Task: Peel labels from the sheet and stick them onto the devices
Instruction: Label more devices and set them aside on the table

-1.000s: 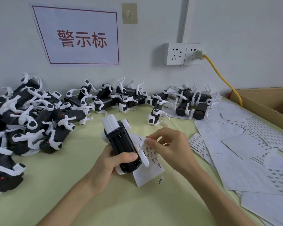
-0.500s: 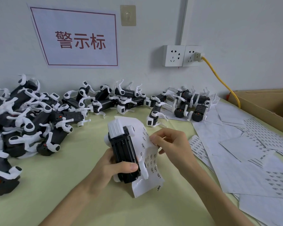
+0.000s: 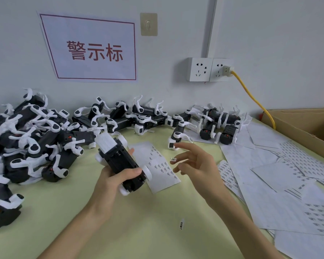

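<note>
My left hand [image 3: 112,184] grips a black and white device [image 3: 120,161], held tilted above the table. Tucked behind the device, a white label sheet [image 3: 163,176] sticks out to the right. My right hand [image 3: 196,165] hovers just right of the sheet with its fingers spread. A small peeled label [image 3: 174,159] sticks to one fingertip. Another single label [image 3: 181,223] lies on the yellow-green table [image 3: 138,230] nearer to me.
Several black and white devices are piled at the left [image 3: 26,143] and along the wall [image 3: 148,116]. Loose label sheets [image 3: 281,184] cover the table's right side. A cardboard box [image 3: 307,122] stands at far right, with a yellow cable [image 3: 251,96] running to the wall socket.
My right hand has lifted off the sheet and pulled away to the right with a peeled label on a fingertip. My left hand has tilted the device and the sheet.
</note>
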